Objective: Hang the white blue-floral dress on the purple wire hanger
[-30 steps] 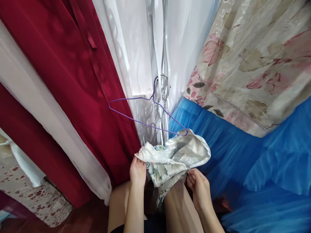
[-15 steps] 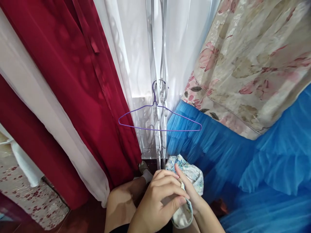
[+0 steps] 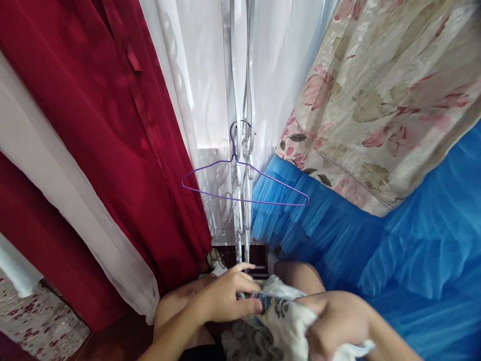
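A white cloth item with blue and dark leafy print (image 3: 280, 321) lies bunched over my lap; its folds hide what kind of garment it is. My left hand (image 3: 225, 298) pinches its left upper edge between thumb and fingers, with one finger stretched away. On the other side, my right hand (image 3: 334, 321) is closed around the cloth, and a pale end pokes out below the fist. Beyond both hands, a purple wire hanger (image 3: 246, 200) hangs bare from a white metal rack (image 3: 237, 100), touching neither hand.
Dark red drapes (image 3: 161, 200) and a pale drape (image 3: 67, 165) hang at the left. To the right are a floral cream garment (image 3: 361, 115) and ruffled blue tulle (image 3: 338, 250). White fabric (image 3: 210, 75) hangs behind the rack. My bent knees flank the rack's lower part.
My hands, close together around the cloth before, have moved apart, the right one to the right. The cloth has come nearer and spread between them. The view has shifted slightly.
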The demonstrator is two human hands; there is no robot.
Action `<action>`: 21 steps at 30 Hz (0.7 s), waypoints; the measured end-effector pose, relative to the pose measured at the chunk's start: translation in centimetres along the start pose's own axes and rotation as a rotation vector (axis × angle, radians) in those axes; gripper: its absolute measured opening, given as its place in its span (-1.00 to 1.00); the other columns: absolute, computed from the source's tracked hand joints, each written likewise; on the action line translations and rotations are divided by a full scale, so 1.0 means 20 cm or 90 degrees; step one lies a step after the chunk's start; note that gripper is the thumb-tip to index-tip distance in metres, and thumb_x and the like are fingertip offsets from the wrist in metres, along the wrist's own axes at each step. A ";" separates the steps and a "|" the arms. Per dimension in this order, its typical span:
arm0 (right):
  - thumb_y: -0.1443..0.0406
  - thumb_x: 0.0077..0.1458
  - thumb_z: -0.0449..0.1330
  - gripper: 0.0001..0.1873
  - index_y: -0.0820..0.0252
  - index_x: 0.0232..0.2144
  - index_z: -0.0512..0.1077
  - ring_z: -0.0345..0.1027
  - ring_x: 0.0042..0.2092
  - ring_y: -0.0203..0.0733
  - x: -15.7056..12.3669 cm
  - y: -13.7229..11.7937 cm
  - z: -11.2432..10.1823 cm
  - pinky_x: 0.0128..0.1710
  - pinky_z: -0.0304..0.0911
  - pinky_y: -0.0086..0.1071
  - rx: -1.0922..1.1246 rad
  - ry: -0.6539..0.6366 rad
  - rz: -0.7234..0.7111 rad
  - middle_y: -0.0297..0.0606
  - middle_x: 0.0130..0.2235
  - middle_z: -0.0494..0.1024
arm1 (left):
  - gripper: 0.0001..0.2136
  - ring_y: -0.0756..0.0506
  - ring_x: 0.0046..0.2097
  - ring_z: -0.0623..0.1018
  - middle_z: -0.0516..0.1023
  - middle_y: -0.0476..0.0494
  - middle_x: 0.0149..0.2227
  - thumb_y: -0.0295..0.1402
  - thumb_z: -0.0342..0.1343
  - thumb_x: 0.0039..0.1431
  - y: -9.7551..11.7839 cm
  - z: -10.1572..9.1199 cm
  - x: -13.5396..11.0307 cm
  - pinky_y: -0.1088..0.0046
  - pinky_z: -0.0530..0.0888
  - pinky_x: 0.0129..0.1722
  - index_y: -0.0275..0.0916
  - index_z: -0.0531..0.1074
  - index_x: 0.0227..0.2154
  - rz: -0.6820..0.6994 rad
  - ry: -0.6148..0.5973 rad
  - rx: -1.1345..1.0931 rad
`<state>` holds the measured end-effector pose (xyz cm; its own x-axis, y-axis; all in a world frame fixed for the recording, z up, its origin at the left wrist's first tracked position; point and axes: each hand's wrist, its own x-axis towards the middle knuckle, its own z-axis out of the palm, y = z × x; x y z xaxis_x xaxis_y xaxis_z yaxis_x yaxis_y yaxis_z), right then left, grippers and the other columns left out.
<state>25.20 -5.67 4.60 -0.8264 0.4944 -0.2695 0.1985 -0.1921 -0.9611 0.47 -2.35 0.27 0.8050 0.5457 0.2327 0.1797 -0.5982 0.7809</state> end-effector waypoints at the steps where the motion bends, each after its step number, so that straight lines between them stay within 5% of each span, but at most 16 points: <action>1: 0.05 -0.24 0.46 -0.57 0.33 -0.56 0.51 0.25 -0.52 -0.31 -0.07 -0.03 -0.05 -0.53 0.22 -0.44 -0.005 -0.004 0.018 -0.34 -0.55 0.44 | -0.50 -0.02 -0.43 0.48 0.49 0.02 -0.53 0.11 0.02 0.31 -0.05 -0.03 -0.04 0.14 0.22 0.31 -0.21 0.48 -0.52 -0.014 0.014 0.058; 4: 0.05 0.01 0.39 -0.59 0.34 -0.45 0.53 0.20 -0.47 -0.33 -0.28 -0.16 -0.26 -0.47 0.16 -0.45 -0.111 0.087 0.033 -0.34 -0.51 0.40 | -0.56 0.05 -0.52 0.30 0.25 0.13 -0.64 -0.17 0.14 0.30 -0.18 -0.17 -0.19 0.13 0.27 0.27 -0.24 0.27 -0.66 -0.069 0.073 0.216; 6: 0.06 0.14 0.33 -0.61 0.31 -0.44 0.53 0.19 -0.45 -0.33 -0.36 -0.25 -0.43 -0.43 0.11 -0.43 -0.180 0.242 -0.035 -0.33 -0.49 0.39 | -0.62 0.04 -0.49 0.31 0.24 0.13 -0.61 -0.30 0.10 0.32 -0.21 -0.25 -0.26 0.14 0.28 0.25 -0.24 0.27 -0.63 -0.096 0.119 0.267; 9: 0.09 0.12 0.36 -0.64 0.27 -0.49 0.52 0.27 -0.39 -0.28 -0.31 -0.33 -0.68 -0.35 0.15 -0.42 -0.163 0.461 -0.185 -0.30 -0.46 0.46 | -0.69 0.00 -0.41 0.35 0.26 0.09 -0.56 -0.32 0.06 0.35 -0.11 -0.32 -0.28 0.20 0.34 0.21 -0.23 0.28 -0.55 -0.103 0.188 0.269; 11: 0.08 0.08 0.39 -0.69 0.22 -0.43 0.54 0.31 -0.39 -0.27 -0.18 -0.38 -0.80 -0.34 0.20 -0.43 -0.065 0.515 -0.276 -0.32 -0.44 0.50 | -0.71 -0.02 -0.36 0.38 0.31 0.05 -0.51 -0.30 0.05 0.36 0.01 -0.33 -0.24 0.22 0.34 0.19 -0.22 0.31 -0.51 -0.074 0.218 0.240; 13: 0.06 0.01 0.43 -0.67 0.19 -0.39 0.53 0.34 -0.41 -0.26 -0.02 -0.44 -0.87 -0.36 0.25 -0.44 0.012 0.507 -0.322 -0.34 -0.44 0.52 | -0.74 -0.05 -0.32 0.42 0.39 0.00 -0.45 -0.28 0.06 0.35 0.12 -0.32 -0.20 0.26 0.39 0.12 -0.23 0.35 -0.48 -0.049 0.247 0.168; 16: 0.03 -0.07 0.46 -0.62 0.18 -0.42 0.50 0.36 -0.45 -0.26 0.19 -0.54 -0.88 -0.40 0.31 -0.44 0.034 0.429 -0.299 -0.35 -0.47 0.52 | -0.76 -0.03 -0.39 0.40 0.39 -0.02 -0.44 -0.21 0.10 0.31 0.18 -0.36 -0.19 0.46 0.43 -0.30 -0.23 0.38 -0.42 -0.077 0.397 -0.019; 19: 0.08 -0.05 0.48 -0.66 0.20 -0.44 0.50 0.34 -0.51 -0.32 0.27 -0.60 -0.81 -0.50 0.27 -0.49 0.016 0.343 -0.270 -0.37 -0.51 0.50 | -0.79 0.00 -0.47 0.30 0.32 0.03 -0.49 -0.17 0.11 0.26 0.11 -0.48 -0.25 0.53 0.23 -0.53 -0.21 0.37 -0.37 -0.124 0.605 -0.123; 21: 0.15 -0.05 0.49 -0.71 0.19 -0.40 0.52 0.35 -0.52 -0.34 0.25 -0.61 -0.76 -0.53 0.25 -0.51 0.021 0.326 -0.271 -0.38 -0.50 0.52 | -0.83 -0.02 -0.46 0.30 0.34 0.02 -0.49 -0.21 0.07 0.22 0.02 -0.59 -0.31 0.51 0.24 -0.50 -0.20 0.38 -0.38 -0.142 0.637 -0.062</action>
<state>26.62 12.04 14.02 -0.4723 0.8717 0.1309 -0.1135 0.0871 -0.9897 -11.07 1.07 5.93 -0.0883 0.9040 0.4183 0.1841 -0.3979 0.8988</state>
